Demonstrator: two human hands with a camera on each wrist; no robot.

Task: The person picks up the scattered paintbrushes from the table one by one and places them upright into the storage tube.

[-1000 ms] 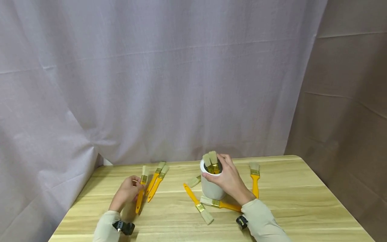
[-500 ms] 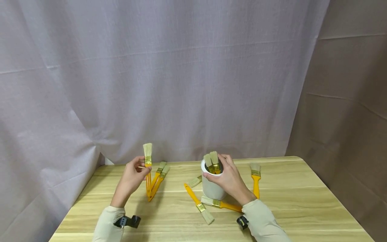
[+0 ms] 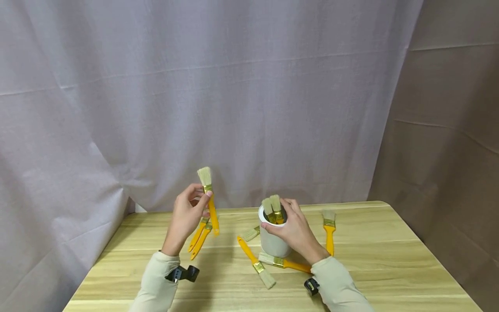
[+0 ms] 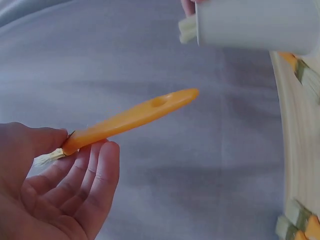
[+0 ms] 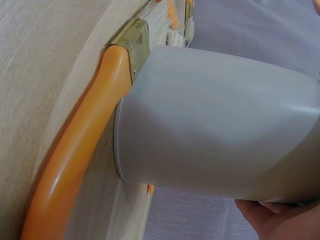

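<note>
My left hand (image 3: 187, 214) holds a yellow-handled paintbrush (image 3: 208, 199) upright in the air, bristles up, pinched near the ferrule. The left wrist view shows that brush's orange handle (image 4: 131, 118) sticking out past my fingers (image 4: 95, 180). My right hand (image 3: 293, 229) grips the rim of a white cup (image 3: 273, 242) standing on the wooden table (image 3: 390, 260). Two brushes (image 3: 273, 209) stand in the cup, bristles up. In the right wrist view the cup's wall (image 5: 220, 120) fills the frame, with an orange brush handle (image 5: 80, 150) lying beside its base.
Two brushes (image 3: 199, 237) lie on the table below my left hand. Three more lie around the cup: one at its left front (image 3: 255, 261), one at its front (image 3: 282, 261), one behind it (image 3: 251, 234). Another brush (image 3: 329, 232) lies to the right. A grey curtain (image 3: 218, 99) hangs behind.
My left hand picked a brush up off the table, turned it upright and carried it up and right toward the cup. The right hand stayed on the cup.
</note>
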